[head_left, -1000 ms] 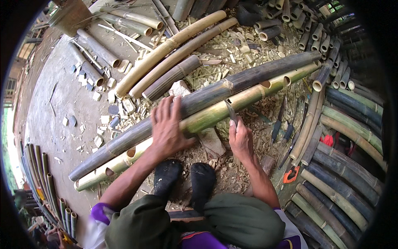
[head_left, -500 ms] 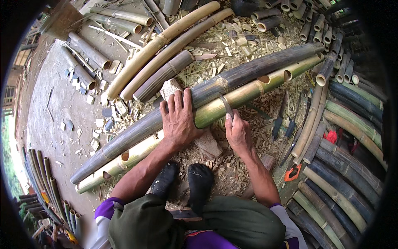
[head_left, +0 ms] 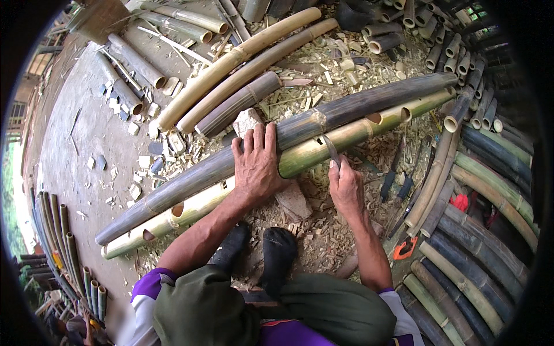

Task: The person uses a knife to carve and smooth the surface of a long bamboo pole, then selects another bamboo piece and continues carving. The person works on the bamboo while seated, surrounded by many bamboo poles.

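Two long bamboo poles lie side by side across a stone [head_left: 293,203]: a dark grey pole [head_left: 363,104] on the far side and a yellow-green pole [head_left: 306,154], with several holes cut in it, on the near side. My left hand [head_left: 255,168] is laid over both, its fingers bent across the dark pole, holding them. In my closed right hand [head_left: 347,187] is a knife with a narrow curved blade [head_left: 331,149]. The blade's tip touches the yellow-green pole beside a small dark opening. The knife's handle is hidden in my fist.
Chips and shavings [head_left: 309,104] litter the ground. Curved bamboo lengths [head_left: 231,60] lie beyond the poles, with stacked bamboo [head_left: 470,248] to the right. Dark-handled knives [head_left: 390,173] and an orange-handled tool [head_left: 405,248] lie right of my right hand. My feet [head_left: 279,254] are close below the poles.
The view has shifted slightly. My left hand stays on the poles. The knife blade has tilted and moved a little along the yellow-green pole, and a small dark opening now shows at its tip.
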{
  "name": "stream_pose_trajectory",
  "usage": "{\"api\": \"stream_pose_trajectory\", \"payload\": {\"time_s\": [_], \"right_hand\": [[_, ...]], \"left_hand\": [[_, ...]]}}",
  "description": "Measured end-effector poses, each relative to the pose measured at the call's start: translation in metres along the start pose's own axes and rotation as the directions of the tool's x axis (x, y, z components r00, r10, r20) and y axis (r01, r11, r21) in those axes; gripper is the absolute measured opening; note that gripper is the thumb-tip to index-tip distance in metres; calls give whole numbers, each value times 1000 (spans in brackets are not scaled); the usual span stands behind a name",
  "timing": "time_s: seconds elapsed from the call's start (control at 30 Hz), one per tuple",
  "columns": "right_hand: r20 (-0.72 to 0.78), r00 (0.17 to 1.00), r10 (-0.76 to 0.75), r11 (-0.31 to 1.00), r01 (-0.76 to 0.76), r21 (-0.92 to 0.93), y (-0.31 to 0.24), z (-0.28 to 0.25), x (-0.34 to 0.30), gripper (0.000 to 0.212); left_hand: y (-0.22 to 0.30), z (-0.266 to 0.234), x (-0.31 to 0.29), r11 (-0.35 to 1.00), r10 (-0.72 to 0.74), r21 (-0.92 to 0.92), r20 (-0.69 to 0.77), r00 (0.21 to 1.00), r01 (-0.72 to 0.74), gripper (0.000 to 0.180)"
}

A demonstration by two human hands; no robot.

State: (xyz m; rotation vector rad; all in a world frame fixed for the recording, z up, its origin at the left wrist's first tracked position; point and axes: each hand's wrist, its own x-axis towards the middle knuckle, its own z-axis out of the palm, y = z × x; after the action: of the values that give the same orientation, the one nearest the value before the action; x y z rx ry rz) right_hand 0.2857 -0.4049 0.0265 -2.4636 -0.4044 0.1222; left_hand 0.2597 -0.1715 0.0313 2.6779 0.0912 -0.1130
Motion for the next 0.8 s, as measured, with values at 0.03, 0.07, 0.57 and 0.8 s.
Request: {"api": "stream_pose_trajectory", "payload": {"time_s": [0.03,0.07,0.57,0.8], "right_hand": [[1,1000,-1,1000,1,12,1,1,0,20],[4,1000,-4,1000,4,22,-1,0,-1,20],[101,988,113,989,-102,-106,-11,-6,7,23],[43,984,174,983,-176,52,-6,4,-9,28]], "left_hand": [[-1,1,-1,1000,3,4,-7,1000,-3,129],[-2,3,-2,1000,4,6,-17,1000,-4,129],[-4,4,-2,1000,1,8,-15,1000,-1,129],[-6,8,-4,999,27,25,-123,992,-24,131]]}}
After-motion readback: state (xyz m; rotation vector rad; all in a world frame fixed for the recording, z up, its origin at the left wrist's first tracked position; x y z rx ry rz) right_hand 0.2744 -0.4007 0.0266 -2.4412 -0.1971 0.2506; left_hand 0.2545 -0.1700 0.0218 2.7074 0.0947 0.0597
